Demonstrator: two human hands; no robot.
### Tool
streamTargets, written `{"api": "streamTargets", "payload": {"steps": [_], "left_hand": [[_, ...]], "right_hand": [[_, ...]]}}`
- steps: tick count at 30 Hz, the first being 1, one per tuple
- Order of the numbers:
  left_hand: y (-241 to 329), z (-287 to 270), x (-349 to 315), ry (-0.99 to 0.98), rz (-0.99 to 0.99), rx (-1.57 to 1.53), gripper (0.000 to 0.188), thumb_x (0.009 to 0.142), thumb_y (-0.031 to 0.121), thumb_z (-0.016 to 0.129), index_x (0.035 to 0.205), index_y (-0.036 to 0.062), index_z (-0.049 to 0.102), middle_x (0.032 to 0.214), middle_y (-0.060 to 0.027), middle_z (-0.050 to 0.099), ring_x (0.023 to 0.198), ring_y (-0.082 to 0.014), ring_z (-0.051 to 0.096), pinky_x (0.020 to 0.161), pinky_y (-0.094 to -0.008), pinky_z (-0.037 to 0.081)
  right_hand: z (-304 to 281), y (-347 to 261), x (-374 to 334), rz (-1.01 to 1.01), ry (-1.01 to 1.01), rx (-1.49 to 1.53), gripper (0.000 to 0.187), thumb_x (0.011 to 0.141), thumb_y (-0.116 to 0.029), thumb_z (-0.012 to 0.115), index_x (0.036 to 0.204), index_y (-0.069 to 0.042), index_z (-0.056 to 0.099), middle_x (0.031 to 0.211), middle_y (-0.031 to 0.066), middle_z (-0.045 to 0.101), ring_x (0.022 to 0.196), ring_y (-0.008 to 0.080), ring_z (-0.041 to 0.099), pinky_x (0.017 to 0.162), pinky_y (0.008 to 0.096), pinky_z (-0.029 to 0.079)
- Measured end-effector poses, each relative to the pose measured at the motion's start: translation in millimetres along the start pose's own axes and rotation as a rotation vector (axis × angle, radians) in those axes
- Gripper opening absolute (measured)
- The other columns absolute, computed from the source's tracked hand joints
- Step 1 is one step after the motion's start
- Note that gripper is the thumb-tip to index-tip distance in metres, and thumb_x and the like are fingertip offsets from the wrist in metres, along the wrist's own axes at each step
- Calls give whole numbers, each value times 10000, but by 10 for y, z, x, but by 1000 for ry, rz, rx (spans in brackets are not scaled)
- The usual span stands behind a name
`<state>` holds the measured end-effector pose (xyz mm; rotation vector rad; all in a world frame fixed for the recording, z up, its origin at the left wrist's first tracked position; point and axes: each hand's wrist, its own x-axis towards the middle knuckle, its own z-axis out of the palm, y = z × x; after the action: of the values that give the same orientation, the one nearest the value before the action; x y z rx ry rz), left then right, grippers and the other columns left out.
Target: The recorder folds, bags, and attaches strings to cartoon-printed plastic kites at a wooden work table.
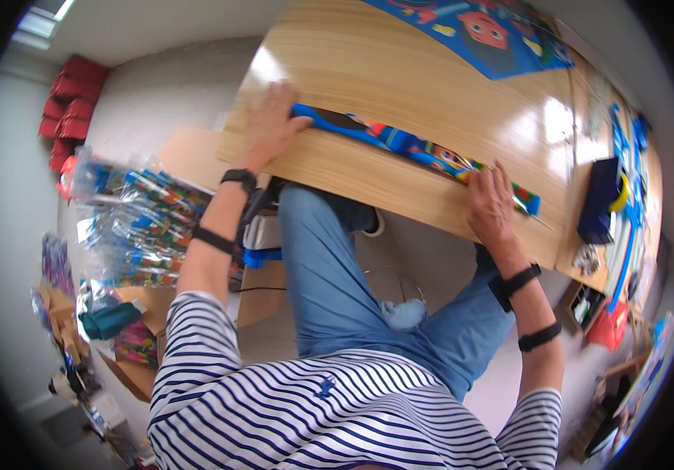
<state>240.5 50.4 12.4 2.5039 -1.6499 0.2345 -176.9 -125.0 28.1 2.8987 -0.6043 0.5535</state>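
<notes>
So the roll (407, 144), a long skinny strip of printed cloth, mostly blue with bright patches, lies slantwise along the near side of the wooden table (337, 63), between the two hands. Left hand (270, 125) is flat on the wood just past the roll's left end, fingers a bit spread, thumb out to the side and right up against the cloth. It isn't wrapped around anything. Right hand (492, 205) is laid over the roll near its other end, fingers long and close together; can't tell if it's pinching the cloth or just pressing on it, since the thumb side is hard to make out. That hand also blocks the view of a chunk of the roll, with a short bit of cloth and a thin stick (539, 222) poking out past it. Further back on the table there's a blue printed flag (482, 35) spread out, well apart from both hands. Off to the right sits a dark box (599, 201) with something yellow (623, 192) beside it and blue strips (632, 227) near that. Down on the left, a big pile of clear bags (157, 223) with colourful stuff inside, near an open carton (157, 301).
</notes>
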Motion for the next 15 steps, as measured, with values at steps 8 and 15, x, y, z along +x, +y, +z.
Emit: {"api": "streamTargets", "payload": {"steps": [8,15], "left_hand": [[1811,-307,-202,128,564,-578,515,875,107,643,1374,-5,582,1444,-180,580,1387,-361,496,1160,-449,369],[2777,-61,42,62,658,-648,426,819,0,623,1245,-4,616,1195,-179,671,1180,-356,598,1046,-459,449]], "right_hand": [[66,12,-37,-38,39,-25,186,818,-60,579,938,62,652,911,148,530,986,334,582,1168,521,403],[190,40,-101,8,106,14,220,860,-85,603,990,77,675,942,157,560,992,341,579,1137,530,417]]}}
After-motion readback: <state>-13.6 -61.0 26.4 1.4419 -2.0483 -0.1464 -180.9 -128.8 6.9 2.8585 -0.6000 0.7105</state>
